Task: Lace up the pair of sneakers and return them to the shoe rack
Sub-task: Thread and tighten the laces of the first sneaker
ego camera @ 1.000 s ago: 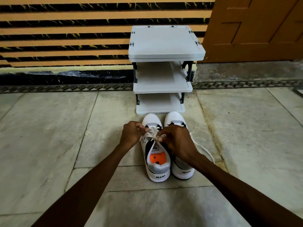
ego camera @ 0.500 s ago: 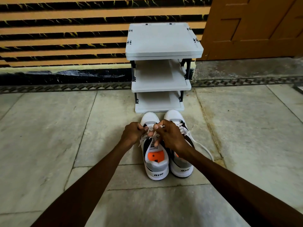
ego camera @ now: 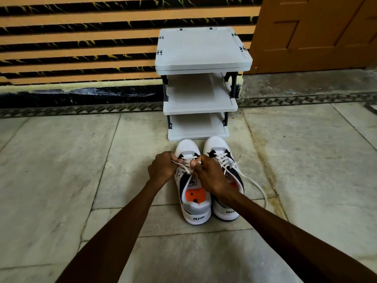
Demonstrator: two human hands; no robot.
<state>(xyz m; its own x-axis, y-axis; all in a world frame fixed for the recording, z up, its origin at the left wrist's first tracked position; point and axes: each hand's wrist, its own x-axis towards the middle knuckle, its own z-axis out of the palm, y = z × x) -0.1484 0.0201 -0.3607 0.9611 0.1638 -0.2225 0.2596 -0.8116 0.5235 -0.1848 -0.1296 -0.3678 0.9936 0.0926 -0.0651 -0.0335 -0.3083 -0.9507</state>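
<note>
Hands (ego camera: 161, 168) (ego camera: 207, 176) pinching lace (ego camera: 182, 166), rack (ego camera: 201, 48) beyond sneakers (ego camera: 195, 213)

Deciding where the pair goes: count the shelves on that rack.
3: top shelf, middle shelf beneath it, bottom shelf just beyond the sneakers. The lower two are partly hidden from above.
</note>
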